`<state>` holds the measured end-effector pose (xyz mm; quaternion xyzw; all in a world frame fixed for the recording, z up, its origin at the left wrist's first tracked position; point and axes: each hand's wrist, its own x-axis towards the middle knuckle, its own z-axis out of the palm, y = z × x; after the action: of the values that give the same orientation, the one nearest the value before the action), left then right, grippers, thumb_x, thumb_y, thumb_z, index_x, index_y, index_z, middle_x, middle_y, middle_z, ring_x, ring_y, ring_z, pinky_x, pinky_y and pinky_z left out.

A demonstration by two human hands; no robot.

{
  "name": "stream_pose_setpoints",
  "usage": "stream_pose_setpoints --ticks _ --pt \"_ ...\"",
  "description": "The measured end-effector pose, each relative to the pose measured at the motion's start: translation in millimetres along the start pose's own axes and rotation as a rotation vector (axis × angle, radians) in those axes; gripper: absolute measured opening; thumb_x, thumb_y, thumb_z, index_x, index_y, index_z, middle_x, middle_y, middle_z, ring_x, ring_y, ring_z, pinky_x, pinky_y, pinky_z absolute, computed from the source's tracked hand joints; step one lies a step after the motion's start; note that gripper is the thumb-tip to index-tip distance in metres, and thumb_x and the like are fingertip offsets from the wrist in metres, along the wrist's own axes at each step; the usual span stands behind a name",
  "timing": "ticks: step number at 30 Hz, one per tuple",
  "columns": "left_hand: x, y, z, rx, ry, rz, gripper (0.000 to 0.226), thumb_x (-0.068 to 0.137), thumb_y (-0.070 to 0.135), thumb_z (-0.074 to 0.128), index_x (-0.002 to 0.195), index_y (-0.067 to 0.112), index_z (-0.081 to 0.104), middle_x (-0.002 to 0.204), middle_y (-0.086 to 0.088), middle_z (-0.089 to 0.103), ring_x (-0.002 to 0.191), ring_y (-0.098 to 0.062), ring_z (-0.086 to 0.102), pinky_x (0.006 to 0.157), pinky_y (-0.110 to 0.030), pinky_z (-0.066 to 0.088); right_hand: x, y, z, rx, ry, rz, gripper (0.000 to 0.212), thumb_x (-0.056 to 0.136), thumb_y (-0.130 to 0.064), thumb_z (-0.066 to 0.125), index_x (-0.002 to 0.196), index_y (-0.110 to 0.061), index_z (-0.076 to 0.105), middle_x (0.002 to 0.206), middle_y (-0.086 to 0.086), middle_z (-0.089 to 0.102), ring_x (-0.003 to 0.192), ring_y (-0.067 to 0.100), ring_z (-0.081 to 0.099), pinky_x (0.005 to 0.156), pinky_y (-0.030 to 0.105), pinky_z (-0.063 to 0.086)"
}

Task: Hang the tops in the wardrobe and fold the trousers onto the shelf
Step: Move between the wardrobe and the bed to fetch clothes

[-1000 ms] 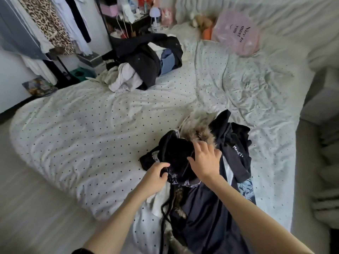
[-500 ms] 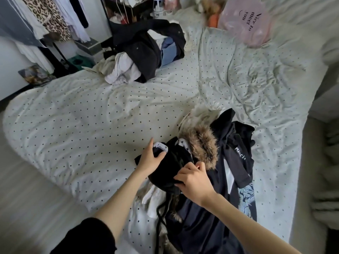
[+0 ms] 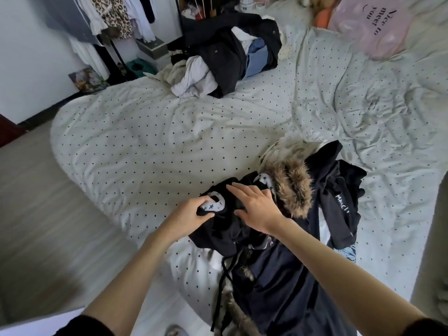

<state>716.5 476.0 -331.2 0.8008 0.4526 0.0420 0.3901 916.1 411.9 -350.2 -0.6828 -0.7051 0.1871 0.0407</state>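
Left hand [image 3: 191,214] pinching the edge of the black garment [image 3: 218,229], thumb and fingers curled round the star-print lining [image 3: 214,204]. Right hand [image 3: 257,209] laid flat on top of same garment, fingers straight and spread, pressing, not gripping.

Changed from half a second back: right hand was curled at the near side of the bundle beside the fur trim [image 3: 293,187], then opened and moved onto the black cloth; left hand went from flat touch at the far corner to a proper pinch. A second back both hands were digging into the heap, so garment got singled out since. Lining now exposed in two spots. Camera also swung a little left.

Black garment sat on top of the near clothes pile [image 3: 291,282], at the near edge of the bed [image 3: 150,151], touching the fur-trimmed coat on its right. Black top with white lettering [image 3: 341,204] just beyond the fur, further right. Drawcord [image 3: 221,284] hung off the pile toward the floor.

Judged: item picked out and being spread for identification; top or trousers could not be told. Nothing hung or folded from this pile yet.

Second heap [image 3: 228,54] well apart at far side of bed. Hanging rail with clothes [image 3: 114,18] top left, pink pillow [image 3: 373,23] top right.
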Motion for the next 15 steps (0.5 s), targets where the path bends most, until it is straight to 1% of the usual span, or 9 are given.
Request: stream_pose_setpoints --ticks 2,3,4,6,7,9,11,13,15 --pt "-10 -2 -12 -0.002 0.015 0.029 0.02 0.085 0.017 0.067 0.105 0.018 0.065 0.092 0.004 0.067 0.086 -0.015 0.061 0.076 -0.02 0.043 12 -13 3 -0.014 -0.07 -0.083 0.066 0.093 -0.032 0.051 0.149 -0.038 0.017 0.157 -0.011 0.014 0.14 0.016 0.02 0.104 0.042 0.027" --pt "-18 -6 -21 -0.004 0.038 0.023 0.019 0.084 0.016 0.068 0.103 0.02 0.066 0.09 0.007 0.067 0.084 -0.015 0.061 0.075 -0.021 0.044 19 -23 4 -0.012 -0.098 -0.138 0.062 0.093 -0.03 0.051 0.147 -0.039 0.024 0.157 -0.011 0.016 0.14 0.016 0.019 0.103 0.043 0.026" --pt "-25 -11 -29 0.002 0.056 0.014 0.018 0.084 0.016 0.068 0.1 0.023 0.066 0.087 0.009 0.067 0.082 -0.014 0.061 0.075 -0.023 0.045 25 -32 6 0.001 -0.121 -0.178 0.056 0.092 -0.028 0.052 0.144 -0.038 0.033 0.155 -0.01 0.022 0.139 0.016 0.02 0.102 0.042 0.025" --pt "-33 -17 -38 0.004 0.067 -0.003 0.018 0.083 0.017 0.067 0.095 0.03 0.065 0.084 0.012 0.067 0.08 -0.013 0.062 0.074 -0.028 0.048 33 -45 7 0.028 -0.134 -0.218 0.042 0.091 -0.027 0.055 0.133 -0.033 0.051 0.144 -0.007 0.04 0.133 0.018 0.03 0.096 0.038 0.024" --pt "-38 -21 -41 0.005 0.063 -0.016 0.018 0.083 0.019 0.067 0.094 0.032 0.064 0.084 0.013 0.067 0.08 -0.013 0.062 0.073 -0.028 0.048 37 -51 8 0.037 -0.12 -0.232 0.037 0.09 -0.027 0.057 0.127 -0.03 0.056 0.134 -0.005 0.048 0.126 0.018 0.037 0.092 0.035 0.025" --pt "-48 -28 -41 0.027 0.037 -0.046 0.015 0.084 0.022 0.066 0.096 0.03 0.062 0.084 0.011 0.065 0.079 -0.012 0.06 0.072 -0.028 0.047 42 -59 8 0.03 -0.044 -0.219 0.028 0.087 -0.027 0.059 0.116 -0.024 0.061 0.117 -0.003 0.053 0.116 0.018 0.044 0.087 0.032 0.025" --pt "-58 -37 -34 0.054 0.015 -0.052 0.01 0.085 0.024 0.065 0.085 0.03 0.058 0.073 0.012 0.057 0.066 -0.006 0.054 0.064 -0.026 0.042 40 -60 9 -0.005 0.04 -0.201 0.022 0.086 -0.023 0.058 0.108 -0.02 0.061 0.11 -0.002 0.053 0.112 0.02 0.046 0.085 0.032 0.027" --pt "-69 -45 -23 0.043 -0.004 -0.057 0.025 0.085 0.025 0.065 0.072 0.031 0.044 0.061 0.011 0.044 0.052 -0.005 0.04 0.054 -0.021 0.032 33 -62 10 -0.061 0.078 -0.25 0.019 0.083 -0.019 0.058 0.101 -0.017 0.063 0.106 0.001 0.055 0.105 0.023 0.049 0.083 0.033 0.03" --pt "-74 -51 -13 0.004 -0.034 -0.07 0.035 0.085 0.023 0.064 0.066 0.028 0.036 0.06 0.009 0.037 0.051 -0.007 0.03 0.054 -0.024 0.027 20 -61 13 -0.091 0.096 -0.358 0.015 0.073 -0.012 0.068 0.088 -0.013 0.067 0.096 0.002 0.062 0.09 0.026 0.057 0.076 0.039 0.039"
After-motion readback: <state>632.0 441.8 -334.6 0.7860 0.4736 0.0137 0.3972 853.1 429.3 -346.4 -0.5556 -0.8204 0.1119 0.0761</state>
